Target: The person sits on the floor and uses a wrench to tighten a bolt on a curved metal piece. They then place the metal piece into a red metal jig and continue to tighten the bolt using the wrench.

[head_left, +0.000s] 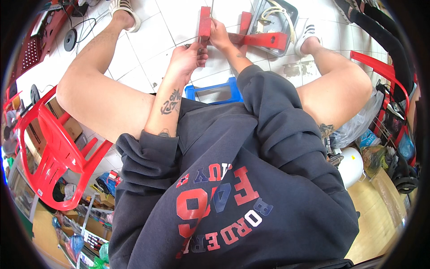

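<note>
A red metal stand point(268, 40) with crossed bars rests on the tiled floor between my feet. Its red upright bar point(204, 23) rises on the left side. My left hand point(189, 62) is closed, its fingers curled at the lower part of this bar; a small dark thing shows by its thumb. Against the bar's right side, my right hand point(218, 36) is closed at the foot of a thin metal rod point(212, 8), which points away from me. What lies inside the fingers of both hands is partly hidden.
A grey tray point(293, 15) with a pale hose point(283, 10) stands behind the stand. The blue stool point(235, 92) is under me. Red plastic chairs point(58, 152) flank me, with cluttered shelves at lower left. Another person's dark-clothed leg point(380, 31) is at far right.
</note>
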`<act>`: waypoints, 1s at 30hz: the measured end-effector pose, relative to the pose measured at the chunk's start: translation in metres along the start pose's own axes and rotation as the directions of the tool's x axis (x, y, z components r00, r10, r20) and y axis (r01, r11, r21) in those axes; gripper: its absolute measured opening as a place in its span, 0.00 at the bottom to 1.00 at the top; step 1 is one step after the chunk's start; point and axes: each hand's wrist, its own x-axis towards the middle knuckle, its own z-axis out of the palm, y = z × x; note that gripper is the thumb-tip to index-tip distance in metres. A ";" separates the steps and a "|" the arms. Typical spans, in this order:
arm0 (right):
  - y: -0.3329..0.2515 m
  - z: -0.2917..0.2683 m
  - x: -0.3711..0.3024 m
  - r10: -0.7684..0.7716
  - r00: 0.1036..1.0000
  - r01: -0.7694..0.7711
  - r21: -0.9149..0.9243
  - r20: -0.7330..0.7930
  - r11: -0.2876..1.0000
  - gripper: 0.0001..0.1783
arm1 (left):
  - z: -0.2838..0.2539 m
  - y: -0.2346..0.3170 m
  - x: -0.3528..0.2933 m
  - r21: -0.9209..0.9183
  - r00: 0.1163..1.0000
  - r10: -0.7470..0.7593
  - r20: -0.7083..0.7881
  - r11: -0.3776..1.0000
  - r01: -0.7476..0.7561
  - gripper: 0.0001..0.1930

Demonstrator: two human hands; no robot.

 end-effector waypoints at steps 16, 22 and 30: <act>0.024 0.003 0.006 -0.054 0.999 0.053 0.079 0.007 0.995 0.26 | 0.030 -0.014 -0.005 0.356 0.791 0.520 -0.322 0.841 -0.408 0.15; 0.025 0.003 0.008 -0.050 0.998 0.049 0.054 0.028 0.997 0.24 | 0.030 -0.023 -0.005 0.568 0.743 0.618 -0.257 0.719 -0.401 0.16; 0.010 -0.003 -0.001 -0.003 0.997 0.000 0.042 0.081 0.999 0.21 | 0.034 -0.012 -0.021 0.562 0.754 0.603 -0.261 0.730 -0.389 0.14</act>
